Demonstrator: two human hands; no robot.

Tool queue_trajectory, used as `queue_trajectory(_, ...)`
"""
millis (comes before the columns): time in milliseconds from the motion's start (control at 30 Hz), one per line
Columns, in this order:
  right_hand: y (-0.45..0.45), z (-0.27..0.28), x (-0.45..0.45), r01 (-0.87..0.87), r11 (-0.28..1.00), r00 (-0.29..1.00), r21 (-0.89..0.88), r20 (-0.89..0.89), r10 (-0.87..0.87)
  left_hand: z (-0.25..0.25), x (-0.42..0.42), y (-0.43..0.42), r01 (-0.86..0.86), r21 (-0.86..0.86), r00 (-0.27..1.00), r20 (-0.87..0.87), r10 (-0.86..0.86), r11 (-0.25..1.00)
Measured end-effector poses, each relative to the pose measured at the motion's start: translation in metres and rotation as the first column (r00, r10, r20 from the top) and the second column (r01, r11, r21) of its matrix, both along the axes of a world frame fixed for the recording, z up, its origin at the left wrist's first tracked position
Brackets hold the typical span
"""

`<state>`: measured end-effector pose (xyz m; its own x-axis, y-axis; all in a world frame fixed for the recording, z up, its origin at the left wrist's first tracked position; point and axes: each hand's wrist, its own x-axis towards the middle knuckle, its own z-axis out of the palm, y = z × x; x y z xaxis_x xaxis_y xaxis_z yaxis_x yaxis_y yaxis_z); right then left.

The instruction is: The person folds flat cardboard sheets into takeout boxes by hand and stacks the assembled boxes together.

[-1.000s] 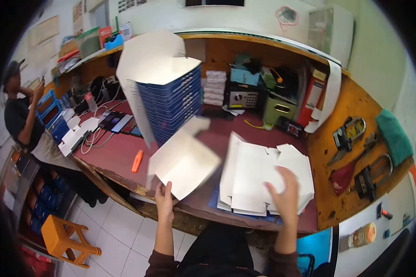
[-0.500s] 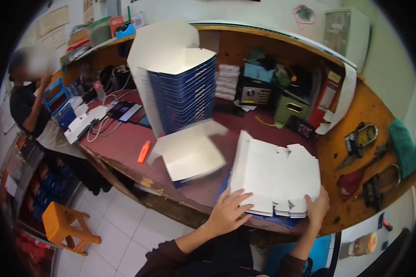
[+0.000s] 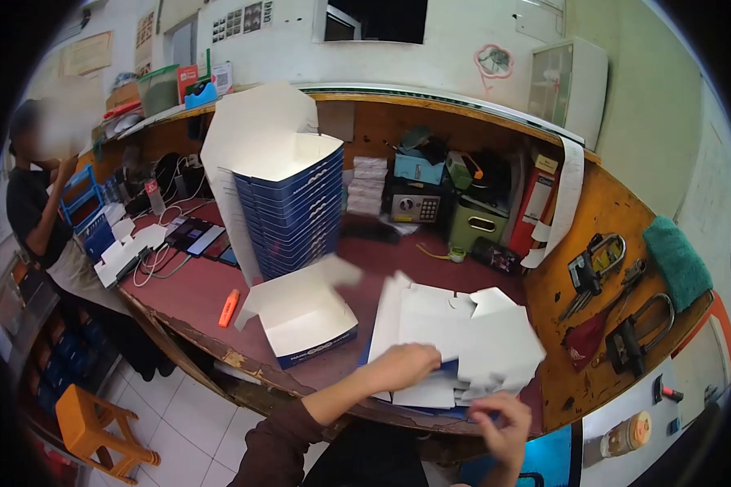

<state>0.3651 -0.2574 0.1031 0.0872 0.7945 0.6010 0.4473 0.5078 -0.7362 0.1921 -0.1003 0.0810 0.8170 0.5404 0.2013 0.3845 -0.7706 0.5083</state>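
Note:
A pile of flat white box blanks [image 3: 479,325] with blue undersides lies on the counter before me. My left hand [image 3: 406,367] is closed at the near left of the pile, its fingers pinching a blank's edge; a blue patch shows beside them. At the pile's near right corner, my right hand [image 3: 505,426] hovers with curled but parted fingers and nothing visible in it. Left of the pile sits one folded open box [image 3: 304,321], white inside and blue outside. Behind it rises a tall stack of nested blue boxes [image 3: 291,215], its white lids standing up.
An orange highlighter [image 3: 229,308] lies near the counter's worn front edge. Phones and cables [image 3: 195,235] are at the left, a small safe [image 3: 414,204] and green bin [image 3: 477,223] at the back. Padlocks [image 3: 638,333] rest at right. Another person [image 3: 36,203] stands far left.
My left hand has gone from lying spread on the pile to closing on a blank. My right hand has come off the pile's right side toward me. The top blanks have shifted; the view tilted up.

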Motion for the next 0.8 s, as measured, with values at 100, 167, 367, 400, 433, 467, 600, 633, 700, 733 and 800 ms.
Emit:
queue_trajectory(100, 0.008, -0.008, -0.025, -0.175, 0.963, 0.983, -0.207, 0.01, 0.181, 0.039, -0.017, -0.013, -0.132, 0.032, 0.941, 0.317, 0.115, 0.991)
queue_trajectory(167, 0.025, -0.037, -0.039, -0.258, 0.927, 0.965, -0.273, -0.113, 0.236, 0.053, -0.023, -0.023, -0.181, 0.011, 0.862, 0.483, 0.153, 0.983)
queue_trajectory(367, 0.047, -0.063, -0.066, -0.632, 0.724, 0.494, -0.276, -0.864, 0.101, 0.029, -0.012, -0.041, -0.092, -0.398, 0.371, 0.837, 0.402, 0.913)
queue_trajectory(400, 0.047, -0.057, -0.065, -0.591, 0.778, 0.405, -0.212, -0.912, 0.06, 0.022, -0.01, -0.042, 0.058, -0.501, 0.297, 0.834, 0.464, 0.863)
queue_trajectory(433, 0.046, -0.052, -0.063, -0.538, 0.829, 0.31, -0.152, -0.95, 0.027, 0.02, -0.009, -0.041, 0.065, -0.502, 0.303, 0.833, 0.462, 0.862)
queue_trajectory(467, 0.043, -0.047, -0.058, -0.531, 0.833, 0.293, -0.154, -0.956, 0.009, 0.018, -0.008, -0.041, 0.1, -0.514, 0.252, 0.841, 0.478, 0.852)
queue_trajectory(600, 0.018, -0.018, -0.02, -0.491, 0.723, 0.806, -0.487, -0.568, 0.165, 0.039, -0.023, -0.037, 0.149, -0.443, 0.216, 0.887, 0.409, 0.884)
queue_trajectory(633, 0.02, -0.014, -0.016, -0.487, 0.722, 0.807, -0.491, -0.569, 0.157, 0.044, -0.029, -0.036, 0.111, -0.378, 0.199, 0.915, 0.352, 0.919)
queue_trajectory(700, 0.023, -0.009, -0.004, 0.309, 0.942, 0.94, -0.133, 0.194, -0.281, 0.057, -0.043, -0.036, 0.111, -0.327, 0.208, 0.931, 0.3, 0.938)
queue_trajectory(733, 0.028, -0.011, 0.003, 0.375, 0.921, 0.893, -0.11, 0.311, -0.326, 0.063, -0.046, -0.037, 0.108, -0.269, 0.212, 0.947, 0.242, 0.957)
queue_trajectory(800, 0.031, -0.028, 0.0, 0.44, 0.865, 0.792, -0.243, 0.559, -0.245, 0.073, -0.045, -0.042, 0.118, -0.242, 0.173, 0.96, 0.22, 0.963)
